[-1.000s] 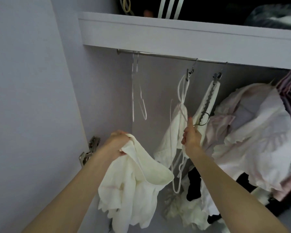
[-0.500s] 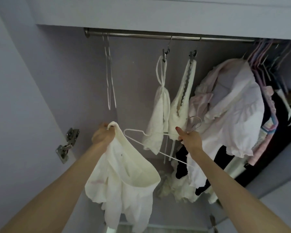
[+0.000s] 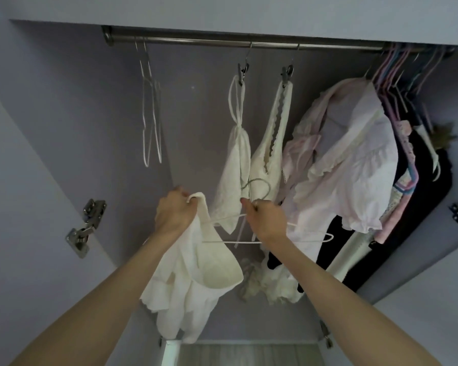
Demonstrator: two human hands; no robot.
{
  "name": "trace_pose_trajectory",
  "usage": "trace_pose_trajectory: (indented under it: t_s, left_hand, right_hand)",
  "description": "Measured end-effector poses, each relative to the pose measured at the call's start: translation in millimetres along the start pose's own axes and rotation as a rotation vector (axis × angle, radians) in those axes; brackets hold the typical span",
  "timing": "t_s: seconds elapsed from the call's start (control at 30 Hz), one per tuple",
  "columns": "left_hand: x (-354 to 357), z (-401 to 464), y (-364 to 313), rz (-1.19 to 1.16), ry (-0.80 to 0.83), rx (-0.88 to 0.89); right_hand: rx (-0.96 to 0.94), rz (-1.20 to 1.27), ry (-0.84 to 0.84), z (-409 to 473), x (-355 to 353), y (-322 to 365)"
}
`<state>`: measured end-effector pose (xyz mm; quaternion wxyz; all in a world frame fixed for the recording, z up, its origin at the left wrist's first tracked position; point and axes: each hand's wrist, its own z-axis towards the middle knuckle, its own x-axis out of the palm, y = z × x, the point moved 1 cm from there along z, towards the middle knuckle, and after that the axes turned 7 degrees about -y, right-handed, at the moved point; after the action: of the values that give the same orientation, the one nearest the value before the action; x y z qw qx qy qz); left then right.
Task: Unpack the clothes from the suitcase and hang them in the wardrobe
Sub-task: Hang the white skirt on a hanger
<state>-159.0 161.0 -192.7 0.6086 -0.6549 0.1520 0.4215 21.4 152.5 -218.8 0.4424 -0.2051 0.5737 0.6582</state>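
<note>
You are holding the cream garment (image 3: 196, 265) just left of the frame's centre, your left hand (image 3: 173, 213) gripping its top edge while the rest is drooping toward the lower middle of the frame. Your right hand (image 3: 266, 219) is pinching the neck of a white wire hanger (image 3: 312, 237) just below its hook, at centre frame, with the hanger's left arm reaching toward the garment's opening and the right arm pointing toward the right. Whether that arm is already inside the cloth I cannot tell. Judging from this, the risk is the thin wire tip snagging on the fabric or sliding out of the neckline, since the cloth is hanging loose and bunched from a single grip. The hook is also sitting close to the two clipped white pieces (image 3: 251, 157) hanging above centre, so it could catch one of them. Above, the rail (image 3: 209, 43) is running across the top of the frame, with two empty hangers (image 3: 151, 114) at upper left and crowded clothes (image 3: 354, 159) at right.
</note>
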Motion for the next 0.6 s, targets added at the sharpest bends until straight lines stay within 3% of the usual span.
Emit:
trace_pose_trajectory:
  t_s: [0.1, 0.23, 0.3, 0.4, 0.6]
  left_hand:
    - [-3.8, -7.3, -19.8, -0.101, 0.030, 0.094]
    - [-12.3, -12.0, -18.7, -0.180, 0.159, 0.275]
    - [-14.3, -11.0, -11.5, -0.043, 0.190, 0.470]
    - [-16.1, -10.6, -8.2, 0.385, 0.154, 0.725]
    - [-27.2, -8.4, -14.3, 0.370, 0.671, 0.643]
  right_hand:
    - [-0.005, 0.176, 0.066, -9.3, 14.2, 26.0]
    - [0.205, 0.570, -0.002, -11.5, 10.1, 40.9]
    - [0.292, 0.727, -0.016, -10.0, 7.7, 41.7]
    - [0.330, 0.756, 0.003, -8.0, 5.2, 40.1]
    - [0.295, 0.726, -0.009, -2.0, -6.6, 25.6]
